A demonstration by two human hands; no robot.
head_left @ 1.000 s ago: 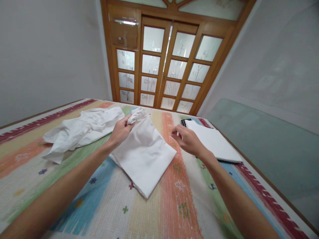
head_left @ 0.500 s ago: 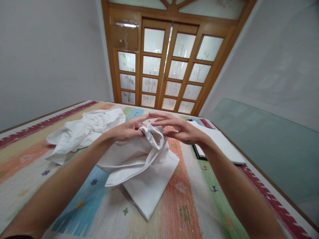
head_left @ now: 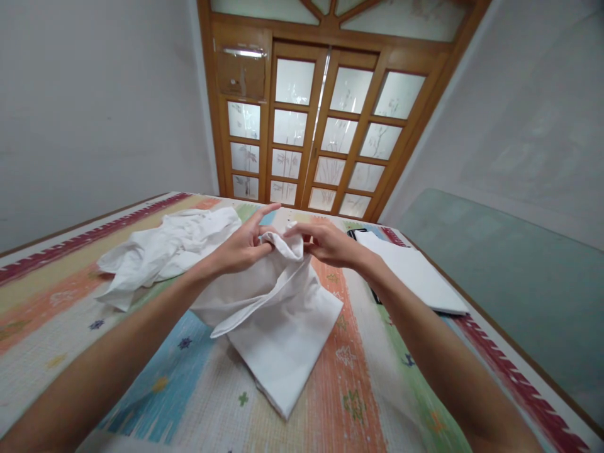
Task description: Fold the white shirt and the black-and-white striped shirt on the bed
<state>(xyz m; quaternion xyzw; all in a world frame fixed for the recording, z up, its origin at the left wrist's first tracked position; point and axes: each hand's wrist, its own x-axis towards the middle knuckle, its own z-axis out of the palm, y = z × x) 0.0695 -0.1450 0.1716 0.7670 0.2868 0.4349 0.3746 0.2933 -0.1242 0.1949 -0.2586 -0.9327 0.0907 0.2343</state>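
Cloth (head_left: pixel 287 352) was at frame centre, over the tablecloth (head_left: pixel 207 409), its upper end between left hand (head_left: pixel 243 245) and right hand (head_left: pixel 330 245). Second cloth (head_left: pixel 170 245) lay left of centre, flat pile (head_left: pixel 415 270) right of centre, both on the tablecloth. Doors (head_left: pixel 309 126) stood behind, top centre, between left wall (head_left: pixel 94 94) and right wall (head_left: pixel 533 107). Panel (head_left: pixel 509 264) stood at right edge, beyond the pile.
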